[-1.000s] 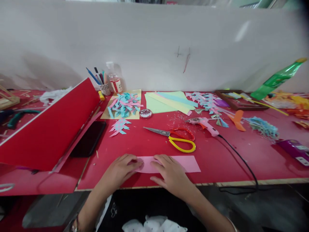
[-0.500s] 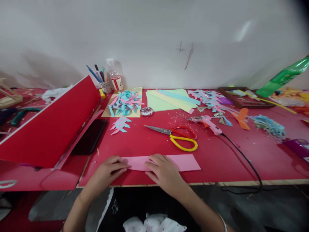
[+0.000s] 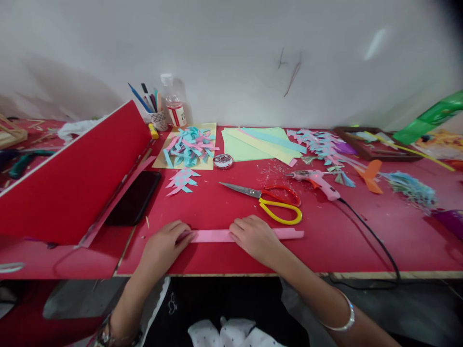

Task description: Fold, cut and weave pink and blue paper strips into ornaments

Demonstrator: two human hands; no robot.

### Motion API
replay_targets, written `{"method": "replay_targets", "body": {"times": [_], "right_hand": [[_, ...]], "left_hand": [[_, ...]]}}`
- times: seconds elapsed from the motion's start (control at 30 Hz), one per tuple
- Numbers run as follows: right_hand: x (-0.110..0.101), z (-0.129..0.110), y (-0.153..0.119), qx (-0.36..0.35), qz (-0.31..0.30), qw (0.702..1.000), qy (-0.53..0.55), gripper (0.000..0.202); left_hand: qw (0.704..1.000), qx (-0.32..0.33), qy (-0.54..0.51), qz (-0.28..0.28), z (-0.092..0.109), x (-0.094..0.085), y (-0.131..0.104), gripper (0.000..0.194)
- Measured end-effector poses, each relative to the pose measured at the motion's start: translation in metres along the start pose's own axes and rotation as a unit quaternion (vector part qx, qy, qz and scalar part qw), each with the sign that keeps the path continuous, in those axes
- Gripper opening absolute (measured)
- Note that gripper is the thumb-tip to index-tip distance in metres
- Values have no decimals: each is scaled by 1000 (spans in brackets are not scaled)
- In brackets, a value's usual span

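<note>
A pink paper strip (image 3: 213,235) lies folded lengthwise near the front edge of the red table, its layers slightly uneven at the right end. My left hand (image 3: 167,242) is closed around the strip's left end, which the fingers partly hide. Farther right, my right hand (image 3: 254,237) has its fingers closed over the strip, pressing it to the tabletop. Just beyond the hands lie scissors (image 3: 280,213) with one red and one yellow handle. A small woven piece of pink and blue paper (image 3: 183,180) rests above my left hand.
A pink glue gun (image 3: 318,182) with a black cord lies to the right. Paper sheets (image 3: 246,149) and a heap of cut strips (image 3: 191,147) are at the back. On the left, a red board (image 3: 83,178) leans over a black phone (image 3: 133,202).
The pink paper strip, flat and wider before, is now folded over lengthwise into a narrower band. My right hand has shifted slightly right, and the view has tilted a little.
</note>
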State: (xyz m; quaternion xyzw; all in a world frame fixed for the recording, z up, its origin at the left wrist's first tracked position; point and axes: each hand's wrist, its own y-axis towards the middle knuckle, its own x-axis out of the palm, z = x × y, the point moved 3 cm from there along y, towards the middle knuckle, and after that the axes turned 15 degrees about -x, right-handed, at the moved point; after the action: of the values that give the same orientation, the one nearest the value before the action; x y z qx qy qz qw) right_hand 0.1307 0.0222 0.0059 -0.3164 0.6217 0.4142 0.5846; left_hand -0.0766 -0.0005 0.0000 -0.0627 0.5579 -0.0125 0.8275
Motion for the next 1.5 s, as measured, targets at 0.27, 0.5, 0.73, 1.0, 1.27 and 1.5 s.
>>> {"method": "replay_targets", "body": {"times": [0.27, 0.5, 0.73, 1.0, 1.27, 1.5], "right_hand": [[3, 5, 0, 53, -10, 997, 48, 19], [6, 8, 0, 69, -5, 996, 63, 19], [8, 8, 1, 76, -8, 994, 77, 19], [9, 8, -1, 83, 10, 992, 95, 22], [8, 8, -1, 94, 5, 989, 110, 18], [9, 8, -2, 100, 6, 989, 111, 19]], "left_hand": [[999, -12, 31, 26, -1, 4, -1, 28], [998, -8, 52, 37, 0, 1, -2, 28], [969, 136, 159, 135, 35, 7, -20, 31], [964, 187, 162, 99, 65, 28, -42, 52], [966, 170, 175, 82, 46, 26, -42, 60], [969, 139, 184, 93, 25, 18, -48, 63]]}}
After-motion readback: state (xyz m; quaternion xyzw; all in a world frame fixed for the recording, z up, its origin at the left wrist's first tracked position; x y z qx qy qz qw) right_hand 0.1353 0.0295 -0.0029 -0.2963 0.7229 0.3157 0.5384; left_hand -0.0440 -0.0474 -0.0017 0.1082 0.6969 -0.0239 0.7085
